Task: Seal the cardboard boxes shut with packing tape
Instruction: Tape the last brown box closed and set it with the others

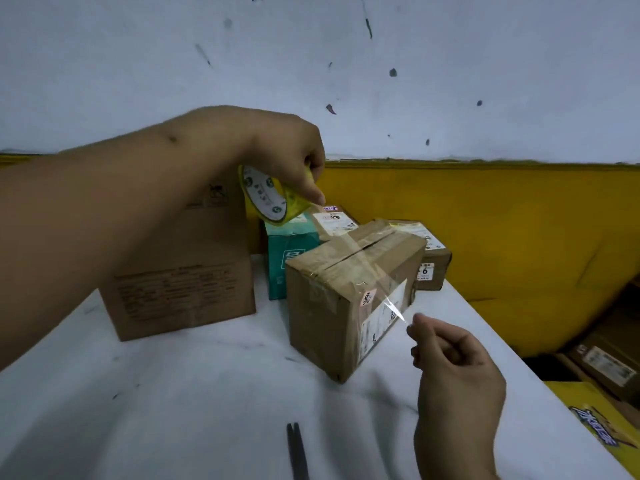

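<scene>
While your left hand (287,157) grips the roll (268,199), fingers curled over its yellow rim and thumb hidden, you hold it raised above and behind the box (332,299). Your right hand (457,375) pinches the free end of the tape (367,265) between thumb and forefinger, with the other fingers curled in, low and just in front of the box's right face.

The clear strip runs from the roll down across the box top, crosses the flap seam and comes on past the top edge to your fingertips. Near your fingers it stands off the cardboard and catches the light; whether it is stuck down on top, you cannot tell from here. The seam shows a dark gap along its far part. The right face carries a white label and a small pink sticker by the upper edge.

The box sits on the white table (173,393), turned corner-on to you, roughly mid-table. A big box (180,278) stands to its left, partly behind your forearm. A teal box (287,251) stands just behind it, with a labelled box (334,221) further back and a small box (433,268) behind on the right. Scissors (297,452) lie at the near edge, tips pointing away from you. A yellow panel (519,237) runs behind the table.
</scene>
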Demonstrator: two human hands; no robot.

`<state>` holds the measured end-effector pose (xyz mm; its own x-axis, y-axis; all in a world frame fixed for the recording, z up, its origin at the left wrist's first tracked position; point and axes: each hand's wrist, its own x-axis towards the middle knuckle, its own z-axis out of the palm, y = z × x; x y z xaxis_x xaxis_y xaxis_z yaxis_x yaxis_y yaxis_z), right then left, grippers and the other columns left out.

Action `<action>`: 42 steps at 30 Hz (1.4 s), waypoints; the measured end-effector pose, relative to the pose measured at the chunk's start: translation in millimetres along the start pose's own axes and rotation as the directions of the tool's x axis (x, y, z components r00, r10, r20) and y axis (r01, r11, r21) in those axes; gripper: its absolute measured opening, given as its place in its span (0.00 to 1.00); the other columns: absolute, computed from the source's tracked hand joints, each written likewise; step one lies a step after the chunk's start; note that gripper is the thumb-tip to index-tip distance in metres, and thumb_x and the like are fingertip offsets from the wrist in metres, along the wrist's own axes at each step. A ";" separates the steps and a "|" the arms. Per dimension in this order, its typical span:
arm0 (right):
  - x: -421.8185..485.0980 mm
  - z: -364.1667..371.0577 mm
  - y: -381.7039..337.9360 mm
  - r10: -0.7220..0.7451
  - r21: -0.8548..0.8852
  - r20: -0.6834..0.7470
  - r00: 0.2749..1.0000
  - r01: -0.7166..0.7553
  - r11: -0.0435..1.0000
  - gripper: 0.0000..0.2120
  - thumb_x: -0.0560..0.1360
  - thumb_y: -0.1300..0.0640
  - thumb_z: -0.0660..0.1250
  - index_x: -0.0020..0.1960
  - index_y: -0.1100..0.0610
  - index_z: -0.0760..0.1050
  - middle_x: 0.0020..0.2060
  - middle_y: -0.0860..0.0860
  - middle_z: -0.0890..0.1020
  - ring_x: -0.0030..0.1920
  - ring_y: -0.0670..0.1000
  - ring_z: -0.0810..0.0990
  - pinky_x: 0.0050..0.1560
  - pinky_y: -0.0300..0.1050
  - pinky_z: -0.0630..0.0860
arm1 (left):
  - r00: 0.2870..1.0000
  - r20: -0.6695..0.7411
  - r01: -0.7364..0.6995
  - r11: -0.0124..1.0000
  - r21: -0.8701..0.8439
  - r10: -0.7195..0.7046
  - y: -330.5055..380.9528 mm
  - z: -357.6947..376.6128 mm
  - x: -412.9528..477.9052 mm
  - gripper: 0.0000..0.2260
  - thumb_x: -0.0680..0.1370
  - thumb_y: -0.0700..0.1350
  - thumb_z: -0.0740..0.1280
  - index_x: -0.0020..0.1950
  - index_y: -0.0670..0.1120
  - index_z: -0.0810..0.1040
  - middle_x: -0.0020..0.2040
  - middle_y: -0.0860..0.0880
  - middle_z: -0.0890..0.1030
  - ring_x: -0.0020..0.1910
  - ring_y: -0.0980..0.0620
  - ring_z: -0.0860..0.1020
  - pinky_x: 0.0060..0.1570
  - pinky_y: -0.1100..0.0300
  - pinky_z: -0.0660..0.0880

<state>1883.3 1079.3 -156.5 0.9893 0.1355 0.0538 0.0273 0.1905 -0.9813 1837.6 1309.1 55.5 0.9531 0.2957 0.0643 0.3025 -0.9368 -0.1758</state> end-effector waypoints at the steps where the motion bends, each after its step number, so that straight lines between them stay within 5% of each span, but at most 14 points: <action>1: -0.1 0.0 0.9 -0.002 0.001 -0.010 1.000 0.002 1.000 0.03 0.73 0.54 0.74 0.41 0.50 0.81 0.31 0.39 0.83 0.33 0.39 0.80 0.40 0.43 0.78 | 1.000 -0.003 -0.004 1.000 0.010 0.004 1.1 -0.1 1.4 0.15 0.73 0.62 0.71 0.42 0.50 0.81 0.40 0.50 0.82 0.36 0.54 0.77 0.33 0.62 0.70; 9: 5.1 -8.4 -8.3 -0.071 0.043 -0.076 0.995 0.075 0.996 0.02 0.73 0.53 0.74 0.43 0.50 0.82 0.33 0.42 0.84 0.31 0.37 0.79 0.40 0.40 0.75 | 0.988 -0.152 -0.029 0.997 -0.072 0.018 0.7 6.2 -21.6 0.15 0.75 0.62 0.69 0.41 0.51 0.79 0.36 0.53 0.79 0.34 0.56 0.75 0.32 0.60 0.67; 13: 6.1 -10.7 -5.2 -0.051 0.022 -0.073 0.996 0.053 0.998 0.03 0.72 0.52 0.74 0.42 0.50 0.81 0.33 0.44 0.84 0.31 0.40 0.79 0.40 0.41 0.76 | 0.994 -0.114 -0.008 0.993 -0.118 -0.006 -4.5 22.1 -28.1 0.17 0.74 0.63 0.69 0.40 0.50 0.80 0.36 0.51 0.80 0.35 0.54 0.76 0.34 0.57 0.69; 31: -0.6 1.9 30.7 0.144 -0.043 0.040 0.989 -0.143 0.989 0.04 0.74 0.53 0.73 0.42 0.53 0.82 0.32 0.43 0.84 0.37 0.47 0.81 0.43 0.42 0.78 | 0.992 0.121 -0.015 0.939 0.344 -0.029 17.1 66.6 22.1 0.15 0.75 0.65 0.67 0.42 0.54 0.76 0.39 0.53 0.77 0.43 0.50 0.76 0.40 0.55 0.72; 37: 3.5 7.4 36.8 0.248 -0.091 0.168 0.954 -0.236 0.968 0.05 0.75 0.54 0.73 0.43 0.55 0.83 0.37 0.49 0.85 0.38 0.49 0.80 0.37 0.38 0.75 | 0.987 0.149 0.033 0.973 0.229 -0.068 17.2 85.8 12.3 0.13 0.78 0.60 0.64 0.44 0.51 0.76 0.39 0.51 0.77 0.42 0.49 0.76 0.40 0.53 0.72; 42: 23.2 -6.5 26.7 0.394 -0.094 0.267 0.879 -0.384 0.919 0.10 0.76 0.57 0.71 0.41 0.63 0.82 0.33 0.58 0.81 0.34 0.53 0.73 0.40 0.48 0.71 | 0.970 0.227 0.095 0.995 -0.037 -0.085 32.3 87.0 5.8 0.17 0.80 0.56 0.64 0.36 0.47 0.74 0.33 0.49 0.73 0.32 0.50 0.69 0.36 0.55 0.66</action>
<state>1907.9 1081.2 -182.7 0.8424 0.4539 -0.2904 -0.3410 0.0316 -0.9395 1853.6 1296.9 -35.3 0.9010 0.4086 -0.1456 0.3915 -0.9105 -0.1328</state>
